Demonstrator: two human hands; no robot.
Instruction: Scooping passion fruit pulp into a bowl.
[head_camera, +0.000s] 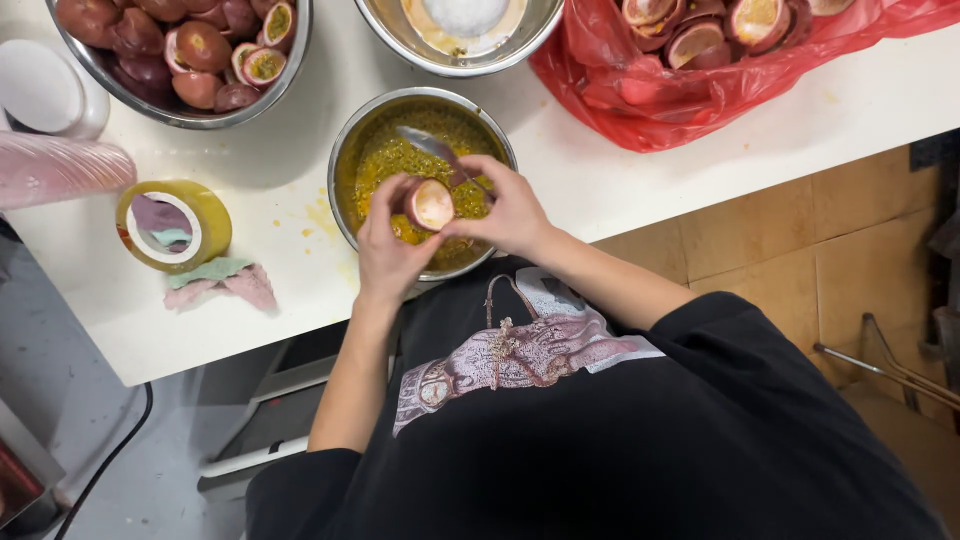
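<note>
- Holding a passion fruit half (431, 203) in the left hand (388, 252), fingers wrapped round the shell, cut face tipped up right over the steel pulp bowl (350, 150) so drips land inside.
- Right hand (510, 208) pinches a metal spoon (432, 147), its bowl raised above the pulp.
- Uncut fruit bowl (180, 113) sits near on the left; scooped shells fill the red plastic bag (640, 95) on the right.
- Tape roll (172, 225) sits off to the left.

this looks like a food-making kitchen. a white counter (620, 165) holds metal bowls: one at 11 o'clock (180, 55) piled with purple passion fruit, one in the middle (425, 170) full of yellow pulp. a red bag (700, 70) at 1 o'clock holds empty shells.
</note>
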